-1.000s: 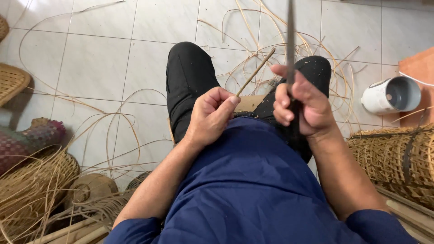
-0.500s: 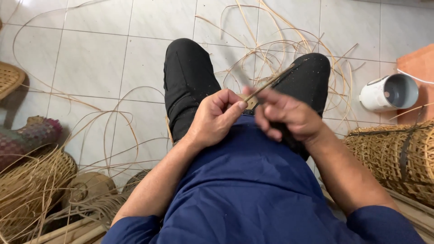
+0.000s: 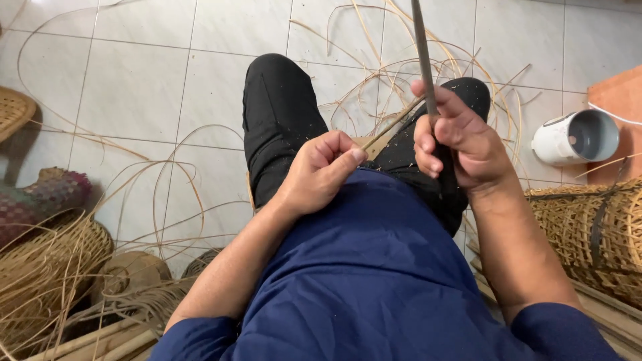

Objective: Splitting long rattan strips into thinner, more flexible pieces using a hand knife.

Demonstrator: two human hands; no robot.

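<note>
I sit on a tiled floor in a blue shirt and black trousers. My left hand [image 3: 321,170] pinches the near end of a thin rattan strip [image 3: 393,124] that slants up to the right over my lap. My right hand [image 3: 455,144] is closed around the handle of a long dark blade [image 3: 422,53], which points straight up, its lower part meeting the strip near my fingers. Pale shavings dot my trousers and shirt.
Loose rattan strands [image 3: 374,60] curl over the tiles ahead. A white cylindrical container [image 3: 575,138] lies at the right by an orange board [image 3: 618,100]. Woven baskets stand at the right [image 3: 588,234] and lower left [image 3: 47,267]; another basket edge [image 3: 13,113] is at far left.
The blade was upright, then lowered along the strip with both hands close together, and now stands upright again. My right hand has drawn back to the right.
</note>
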